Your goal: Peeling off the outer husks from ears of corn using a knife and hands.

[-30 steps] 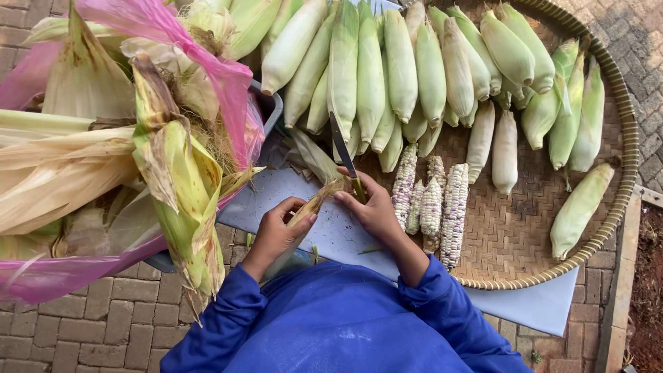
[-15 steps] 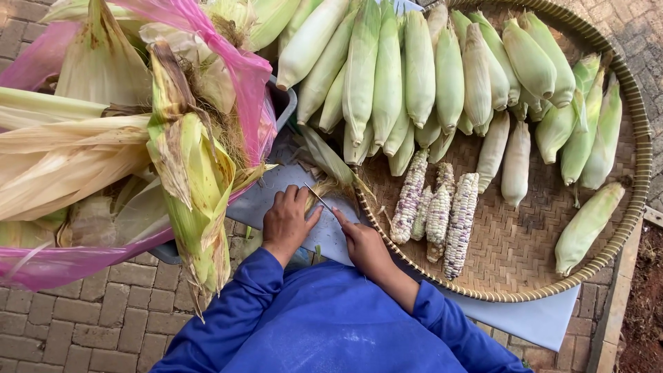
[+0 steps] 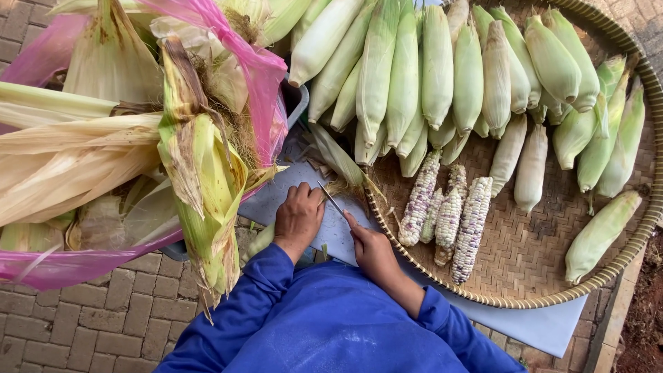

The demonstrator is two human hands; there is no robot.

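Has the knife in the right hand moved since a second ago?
Yes. The thin-bladed knife has come down from pointing up at the green corn row to lying low over the pale cutting board, beside the round woven tray.

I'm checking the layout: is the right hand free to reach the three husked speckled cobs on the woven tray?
Probably yes: the right hand, gripping a knife, lies just beside the speckled cobs, nothing between, though the knife occupies it.

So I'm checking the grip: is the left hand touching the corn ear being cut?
Touching. The head view shows the left hand pressed onto the corn ear, with no gap visible.
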